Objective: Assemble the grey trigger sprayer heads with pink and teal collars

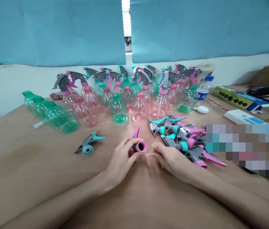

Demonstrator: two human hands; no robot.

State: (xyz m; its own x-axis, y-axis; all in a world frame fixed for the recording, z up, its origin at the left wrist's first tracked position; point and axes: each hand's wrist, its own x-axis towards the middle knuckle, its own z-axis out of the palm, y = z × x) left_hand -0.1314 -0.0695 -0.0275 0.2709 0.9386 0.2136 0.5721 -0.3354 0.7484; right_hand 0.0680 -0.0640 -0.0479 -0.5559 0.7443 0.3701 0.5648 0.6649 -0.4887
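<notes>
My left hand [124,154] is closed around a grey and pink spray trigger head [141,146]. Its open pink collar faces me, dark inside, and the pink lever points up and away. Just to the right, my right hand [169,157] pinches what looks like a thin clear tube [147,155]; only its pale tip shows beside the collar, apart from the opening, and the fingers hide most of it. A heap of loose trigger heads [184,140], grey with pink or teal parts, lies beyond my right hand. One teal and grey trigger head [88,148] lies alone at the left.
Pink bottles [139,108] and green bottles [119,109] stand across the back, several with sprayers fitted. Green bottles [53,113] stand or lean at left. At right are a blue-capped bottle [203,90], a white oval object [202,109], a green-yellow box [239,98] and a blurred-out patch.
</notes>
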